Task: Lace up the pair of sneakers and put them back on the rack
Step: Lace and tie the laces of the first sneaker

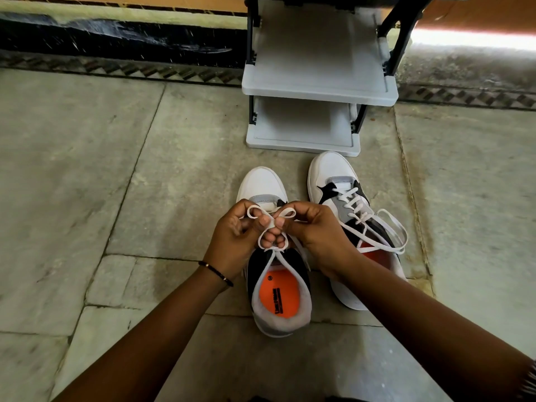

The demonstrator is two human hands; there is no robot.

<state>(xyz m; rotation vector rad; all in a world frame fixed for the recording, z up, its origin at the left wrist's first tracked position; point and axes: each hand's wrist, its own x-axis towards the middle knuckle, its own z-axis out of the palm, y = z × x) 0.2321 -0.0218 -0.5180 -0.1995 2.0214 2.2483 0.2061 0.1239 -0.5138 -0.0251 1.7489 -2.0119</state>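
Two white, grey and black sneakers with orange insoles stand on the stone floor, toes pointing away from me. Over the left sneaker [278, 294] my left hand [235, 236] and my right hand [313, 233] each pinch a loop of its white lace [274, 224], the loops crossing between my fingertips. The right sneaker [330, 175] sits beside it, partly behind my right wrist. Its lace [388, 227] is threaded through the eyelets, with loose ends lying across the opening. A grey shoe rack [319, 91] with two bare shelves stands just beyond the toes.
Stone floor slabs [87, 169] spread to the left and right of the shoes. A dark skirting and wall [116, 36] run along the back behind the rack. A thin black bracelet [216, 272] circles my left wrist.
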